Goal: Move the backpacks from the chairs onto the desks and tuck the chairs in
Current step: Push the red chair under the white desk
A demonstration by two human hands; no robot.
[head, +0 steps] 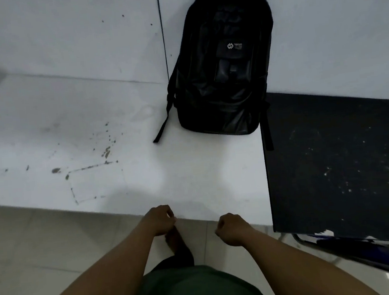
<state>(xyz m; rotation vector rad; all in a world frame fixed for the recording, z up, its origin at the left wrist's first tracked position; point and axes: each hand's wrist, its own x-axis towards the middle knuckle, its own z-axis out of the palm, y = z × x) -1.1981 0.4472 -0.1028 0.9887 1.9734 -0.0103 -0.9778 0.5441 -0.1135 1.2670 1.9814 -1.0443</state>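
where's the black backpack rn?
In the head view, the black backpack stands on the white desk, leaning on the wall, at the desk's far right corner beside the dark desk.

A black backpack point(225, 73) stands upright at the far side of the white counter point(93, 145), its back leaning against the wall, its front pocket with a small white logo facing near. One loose strap trails onto the counter at its left, and another hangs over the right edge beside the dark counter point(339, 157). Under that dark counter's near edge, part of a blue chair point(364, 247) with a metal frame shows.
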